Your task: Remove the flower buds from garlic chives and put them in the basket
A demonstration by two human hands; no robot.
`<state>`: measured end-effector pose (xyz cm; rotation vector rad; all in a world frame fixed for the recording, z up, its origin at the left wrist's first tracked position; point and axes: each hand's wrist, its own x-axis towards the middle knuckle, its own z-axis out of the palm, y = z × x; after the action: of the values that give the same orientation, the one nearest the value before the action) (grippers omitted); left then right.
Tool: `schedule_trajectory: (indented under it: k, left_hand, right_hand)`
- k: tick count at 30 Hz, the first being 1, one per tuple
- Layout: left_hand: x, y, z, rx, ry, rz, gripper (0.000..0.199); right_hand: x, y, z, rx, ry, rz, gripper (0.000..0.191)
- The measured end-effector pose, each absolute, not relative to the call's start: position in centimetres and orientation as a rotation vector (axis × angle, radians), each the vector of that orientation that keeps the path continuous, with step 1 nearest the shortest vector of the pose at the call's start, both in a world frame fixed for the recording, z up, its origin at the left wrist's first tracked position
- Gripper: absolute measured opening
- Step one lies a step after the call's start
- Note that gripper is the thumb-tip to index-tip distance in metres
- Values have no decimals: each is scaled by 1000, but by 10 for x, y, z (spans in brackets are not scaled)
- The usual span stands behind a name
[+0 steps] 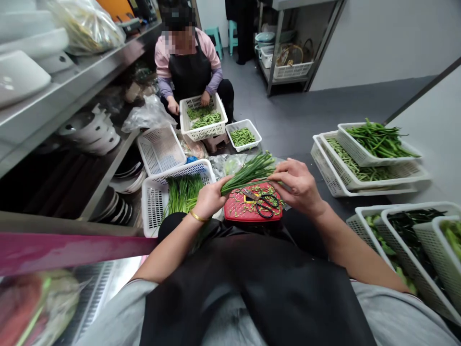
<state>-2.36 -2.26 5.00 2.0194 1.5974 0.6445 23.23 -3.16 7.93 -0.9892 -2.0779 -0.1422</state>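
Observation:
My left hand is closed round a bunch of long green chives, whose tips point up and to the right. A gold bangle is on that wrist. The fingers of my right hand are pinched at the right side of the bunch, on what looks like a single stalk. Below the bunch is a red stool, strewn with short green cut bits. Black-handled scissors lie on it with their blades apart. More chives lie in a white basket to the left.
A co-worker sits ahead with a basket of green pieces. A small basket of cut beans stands beside it. Stacked vegetable baskets are on the right. Metal shelving with dishes runs along the left.

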Motion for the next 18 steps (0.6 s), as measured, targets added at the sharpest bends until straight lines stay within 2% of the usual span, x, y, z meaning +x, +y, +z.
schedule_trajectory:
  k: [5, 10, 18]
  left_hand:
    - [-19, -20, 54, 1964, 1547, 786, 43]
    - [-16, -28, 53, 1962, 1559, 749, 43]
    - [-21, -34, 55, 2067, 1714, 622, 49]
  right_hand:
    - [223, -48, 65, -919, -1886, -216, 15]
    - [226, -45, 63, -970, -1905, 51, 15]
    - [239, -52, 80, -914, -1990, 274, 16]
